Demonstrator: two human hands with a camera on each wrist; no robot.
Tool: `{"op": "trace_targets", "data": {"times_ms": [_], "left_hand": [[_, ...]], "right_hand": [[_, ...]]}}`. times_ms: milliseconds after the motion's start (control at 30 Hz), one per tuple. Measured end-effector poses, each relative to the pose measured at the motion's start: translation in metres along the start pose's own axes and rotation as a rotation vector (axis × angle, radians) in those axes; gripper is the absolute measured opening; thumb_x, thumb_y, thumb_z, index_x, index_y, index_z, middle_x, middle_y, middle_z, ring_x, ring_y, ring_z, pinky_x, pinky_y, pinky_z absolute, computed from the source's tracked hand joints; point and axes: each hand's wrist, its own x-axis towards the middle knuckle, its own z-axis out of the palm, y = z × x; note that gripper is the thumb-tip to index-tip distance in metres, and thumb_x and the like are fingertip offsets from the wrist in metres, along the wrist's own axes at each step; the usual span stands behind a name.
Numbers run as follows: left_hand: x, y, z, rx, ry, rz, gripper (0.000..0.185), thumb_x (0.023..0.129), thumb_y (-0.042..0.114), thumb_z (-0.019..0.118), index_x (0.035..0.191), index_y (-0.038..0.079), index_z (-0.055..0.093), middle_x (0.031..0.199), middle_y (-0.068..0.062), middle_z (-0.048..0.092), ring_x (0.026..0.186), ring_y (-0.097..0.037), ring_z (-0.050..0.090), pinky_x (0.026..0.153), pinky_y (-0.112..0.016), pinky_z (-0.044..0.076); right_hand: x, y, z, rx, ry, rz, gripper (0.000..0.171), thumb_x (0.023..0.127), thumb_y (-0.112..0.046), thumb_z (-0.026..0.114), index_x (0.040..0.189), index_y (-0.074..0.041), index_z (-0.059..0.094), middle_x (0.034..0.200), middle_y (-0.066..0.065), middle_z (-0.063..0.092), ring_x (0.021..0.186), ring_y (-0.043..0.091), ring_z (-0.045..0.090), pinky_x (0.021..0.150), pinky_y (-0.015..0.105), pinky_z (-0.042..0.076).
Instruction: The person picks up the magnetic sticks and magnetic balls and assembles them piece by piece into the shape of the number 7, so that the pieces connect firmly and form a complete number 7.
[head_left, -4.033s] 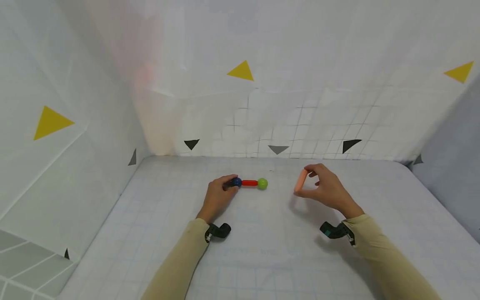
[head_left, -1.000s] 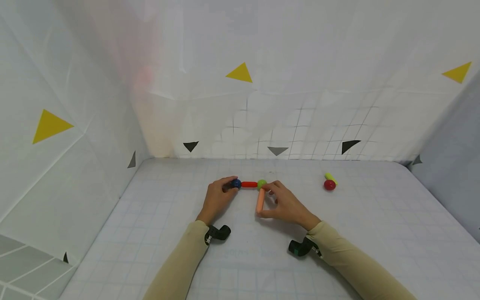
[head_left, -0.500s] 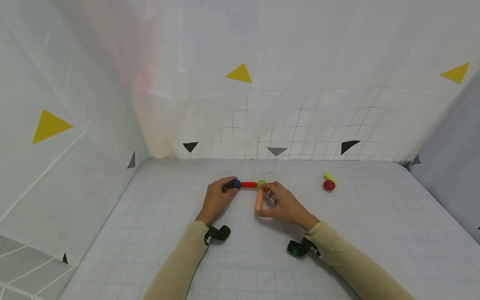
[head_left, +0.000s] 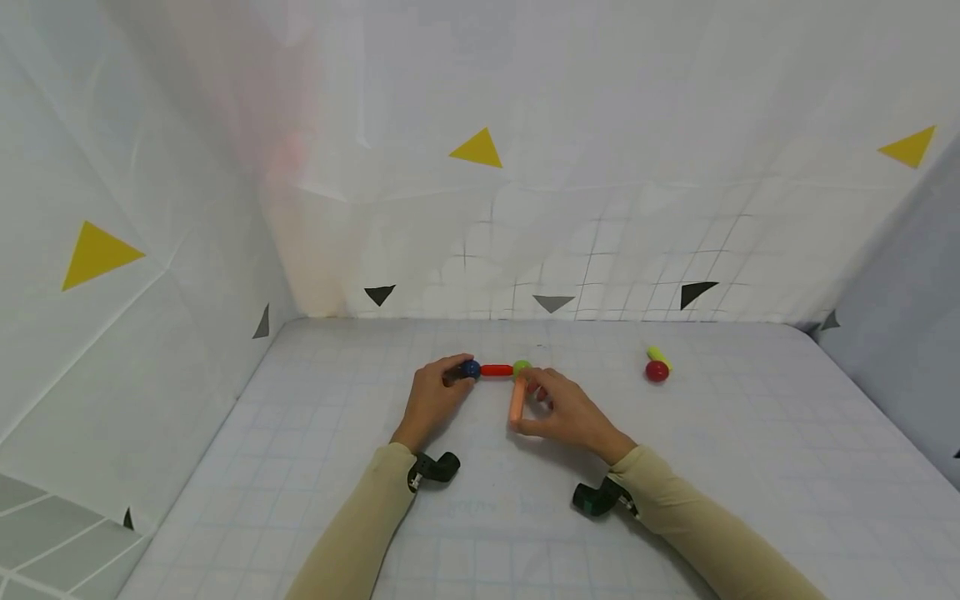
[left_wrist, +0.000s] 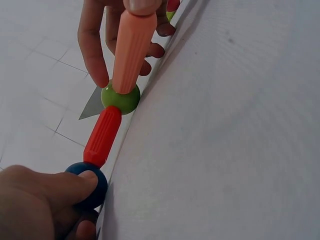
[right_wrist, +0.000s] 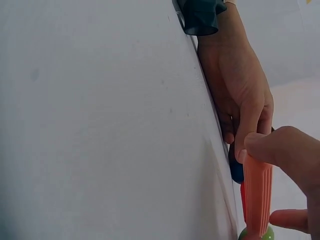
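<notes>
A chain lies on the white gridded table (head_left: 525,517): a blue ball (head_left: 470,367), a red rod (head_left: 496,370) and a green ball (head_left: 522,367). My left hand (head_left: 433,398) pinches the blue ball (left_wrist: 88,183) at its left end. My right hand (head_left: 566,410) holds a salmon ribbed rod (head_left: 517,401) by both ends, its far tip against the green ball (left_wrist: 120,98). In the left wrist view the salmon rod (left_wrist: 131,46) meets the green ball at an angle to the red rod (left_wrist: 102,136). The right wrist view shows the salmon rod (right_wrist: 258,195) between thumb and finger.
A red ball (head_left: 657,372) joined to a short yellow-green rod (head_left: 659,356) lies at the right rear of the table. White gridded walls with yellow and black triangles enclose the table on the left, back and right.
Four seconds ago my right hand held the salmon rod off to the right; it has since carried it to the green ball. Over the last second hardly anything moved.
</notes>
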Motion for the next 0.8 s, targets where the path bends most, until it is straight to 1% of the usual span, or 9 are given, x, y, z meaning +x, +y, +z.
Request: {"op": "trace_targets", "data": {"times_ms": [133,400,567,633,700,733,800], "left_hand": [[-0.001,0.000,0.000,-0.009,-0.003,-0.005,0.039,0.095,0.015,0.075,0.134,0.012,0.072,0.115,-0.004,0.073,0.096,-0.020,0.063,0.088,-0.040,0.053],[-0.001,0.003,-0.001,-0.025,-0.002,-0.004,0.039,0.094,0.014,0.076,0.133,0.012,0.072,0.113,-0.003,0.073,0.095,-0.019,0.063,0.087,-0.039,0.053],[0.001,0.006,-0.002,-0.026,-0.003,0.007,0.045,0.095,0.016,0.078,0.138,0.009,0.068,0.121,-0.007,0.072,0.101,-0.021,0.065,0.089,-0.039,0.053],[0.001,0.008,-0.002,-0.026,0.021,0.010,0.046,0.095,0.017,0.078,0.139,0.008,0.067,0.126,-0.008,0.070,0.105,-0.022,0.065,0.090,-0.039,0.054],[0.001,0.011,-0.002,-0.015,0.078,0.041,0.041,0.095,0.016,0.077,0.134,0.007,0.069,0.127,-0.008,0.069,0.108,-0.024,0.064,0.088,-0.038,0.054],[0.001,0.014,-0.002,0.005,0.111,0.076,0.035,0.096,0.016,0.076,0.129,0.007,0.071,0.125,-0.007,0.069,0.107,-0.024,0.064,0.087,-0.037,0.055],[0.000,0.021,-0.001,0.035,0.174,0.176,0.022,0.096,0.013,0.073,0.116,0.006,0.074,0.115,-0.006,0.070,0.102,-0.023,0.064,0.082,-0.037,0.056]], "right_hand": [[0.000,0.000,0.003,-0.022,0.013,-0.007,0.067,0.082,-0.034,0.091,0.135,-0.003,0.063,0.108,0.002,0.062,0.092,0.023,0.059,0.076,0.036,0.051],[0.001,0.003,0.005,-0.052,0.026,-0.012,0.067,0.081,-0.033,0.091,0.134,-0.004,0.064,0.107,0.000,0.062,0.092,0.021,0.059,0.076,0.035,0.050],[0.001,0.001,0.003,-0.048,0.015,0.008,0.068,0.081,-0.033,0.091,0.136,-0.005,0.063,0.108,0.000,0.061,0.093,0.021,0.058,0.076,0.036,0.050],[0.001,0.000,0.003,-0.037,0.009,0.014,0.068,0.082,-0.033,0.091,0.137,-0.005,0.063,0.108,0.001,0.061,0.093,0.021,0.058,0.077,0.036,0.050],[0.000,0.000,0.003,-0.025,0.006,0.015,0.067,0.082,-0.033,0.090,0.136,-0.005,0.063,0.108,0.001,0.061,0.093,0.022,0.058,0.077,0.036,0.051],[0.000,0.001,0.003,-0.018,0.005,0.013,0.067,0.082,-0.033,0.090,0.136,-0.004,0.063,0.109,0.002,0.062,0.094,0.022,0.058,0.077,0.037,0.051],[0.000,0.000,0.003,-0.009,0.007,0.007,0.066,0.082,-0.032,0.091,0.135,-0.004,0.063,0.108,0.004,0.062,0.093,0.023,0.058,0.077,0.037,0.051]]}}
